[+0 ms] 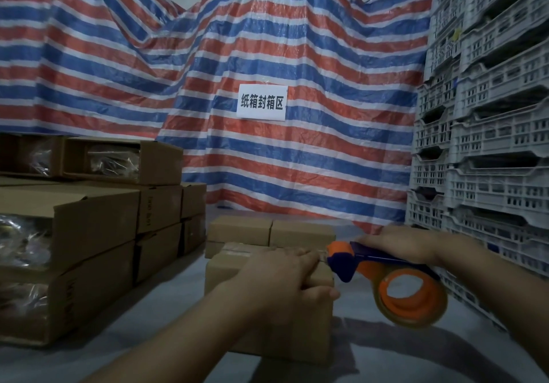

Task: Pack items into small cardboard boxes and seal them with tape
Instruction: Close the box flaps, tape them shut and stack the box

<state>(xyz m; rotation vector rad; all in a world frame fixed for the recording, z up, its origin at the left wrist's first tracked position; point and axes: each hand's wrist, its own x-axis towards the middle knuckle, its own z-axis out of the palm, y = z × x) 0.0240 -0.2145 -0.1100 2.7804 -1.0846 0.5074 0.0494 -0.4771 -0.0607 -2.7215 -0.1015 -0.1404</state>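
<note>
The left hand (285,275) lies across the top of a small cardboard box (237,266), fingers curled over its right edge and thumb against the near side, holding it down on the grey surface (166,302). Just right of those fingers, the right hand (398,244) grips the blue handle of an orange tape dispenser (386,275), whose nose touches the box's top right edge; the tape roll hangs below that hand. Beyond the held box sit more closed small boxes (267,229). Well left of the left hand stand stacked larger cartons (89,222).
</note>
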